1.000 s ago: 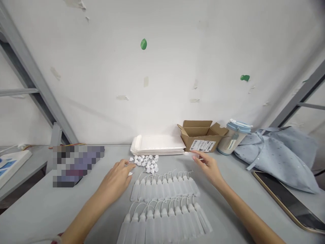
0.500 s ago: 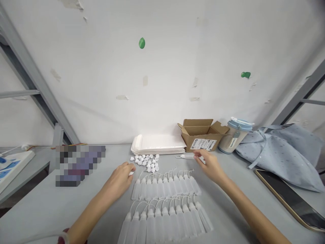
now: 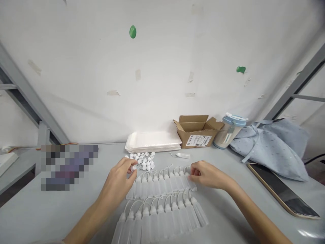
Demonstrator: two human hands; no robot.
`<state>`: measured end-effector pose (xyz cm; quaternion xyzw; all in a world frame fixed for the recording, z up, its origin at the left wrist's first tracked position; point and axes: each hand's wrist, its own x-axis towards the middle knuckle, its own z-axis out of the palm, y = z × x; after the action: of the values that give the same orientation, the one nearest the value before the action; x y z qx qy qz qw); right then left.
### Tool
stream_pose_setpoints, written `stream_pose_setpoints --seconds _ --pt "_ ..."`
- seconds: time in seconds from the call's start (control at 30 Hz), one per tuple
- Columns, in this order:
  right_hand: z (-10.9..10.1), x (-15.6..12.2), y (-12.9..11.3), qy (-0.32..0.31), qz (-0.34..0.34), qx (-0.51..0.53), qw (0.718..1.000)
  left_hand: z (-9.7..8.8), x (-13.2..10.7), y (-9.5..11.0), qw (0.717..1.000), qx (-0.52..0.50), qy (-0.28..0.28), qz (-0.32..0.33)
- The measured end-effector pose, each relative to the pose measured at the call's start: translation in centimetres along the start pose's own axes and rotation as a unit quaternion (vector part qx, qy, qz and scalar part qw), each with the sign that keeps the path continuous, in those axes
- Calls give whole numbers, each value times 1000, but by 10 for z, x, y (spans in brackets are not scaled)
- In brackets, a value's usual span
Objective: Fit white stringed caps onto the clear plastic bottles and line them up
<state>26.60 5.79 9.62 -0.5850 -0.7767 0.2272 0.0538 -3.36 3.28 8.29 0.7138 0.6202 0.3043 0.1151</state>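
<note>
At left, the left hand (image 3: 118,178) pinches a small white cap (image 3: 133,167), just beside the cap pile (image 3: 144,160); a light hold should suit. Rightward, translucent squeeze bottles (image 3: 161,220) lie in two rows. The right hand (image 3: 207,174) curls at the back row's end bottle (image 3: 192,185); whether it grips I cannot tell, but a gentle touch there should spare the neighbours.

Along the far edge of the table (image 3: 228,217), left to right, stood packet stack (image 3: 153,141), carton (image 3: 199,139) and tumbler (image 3: 224,136); caps (image 3: 145,160) lay before the stack, two bottle rows (image 3: 160,222) nearer.
</note>
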Motion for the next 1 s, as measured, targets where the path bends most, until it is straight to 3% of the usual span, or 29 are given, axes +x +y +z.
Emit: stream_pose_setpoints --seconds 0.33,0.6,0.73,0.9,1.0 --pt "6 11 12 33 47 -36 998 12 -5 6 997 -73 -12 -11" --pt "2 3 -6 71 -47 137 987 10 -10 23 987 -150 -33 -51" --pt "10 -4 -24 79 -92 237 964 10 -12 33 947 -295 -90 -87" --pt "22 -14 -46 22 -140 356 924 11 -14 39 892 -410 -144 -123" --pt "29 -19 -56 -4 -160 397 904 10 -16 42 865 -455 -148 -148"
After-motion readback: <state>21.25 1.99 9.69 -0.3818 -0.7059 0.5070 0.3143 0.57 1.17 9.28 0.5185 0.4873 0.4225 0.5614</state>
